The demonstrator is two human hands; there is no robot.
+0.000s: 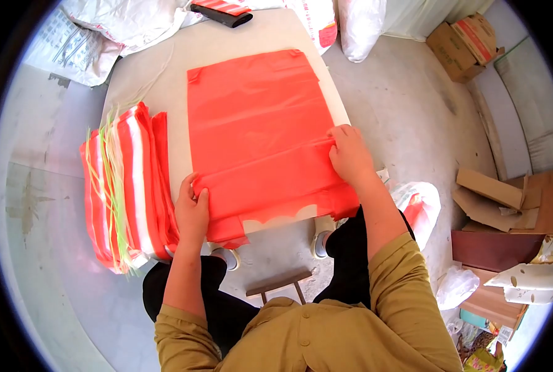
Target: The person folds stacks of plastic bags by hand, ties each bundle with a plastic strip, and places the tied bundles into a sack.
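A red plastic bag [258,118] lies spread over the table in front of me, with a curved cut-out and handle flaps at its near end. Creases run across it between my two hands. My left hand [193,211] is closed on its left edge, thumb and fingers pinching the film. On the opposite edge, higher up, my right hand [351,155] grips the same bag with curled fingers. Left of my left hand stands a pile of folded red-and-white striped bags [140,180], with thin green and pale strings [112,186] draped over it.
A pale table [146,74] carries the bag; a black roll with striped material [223,12] lies at its far edge. White sacks [121,25] stand behind. Cardboard boxes [465,46] and an opened carton [499,198] sit to the right. A wooden stool [279,283] is below.
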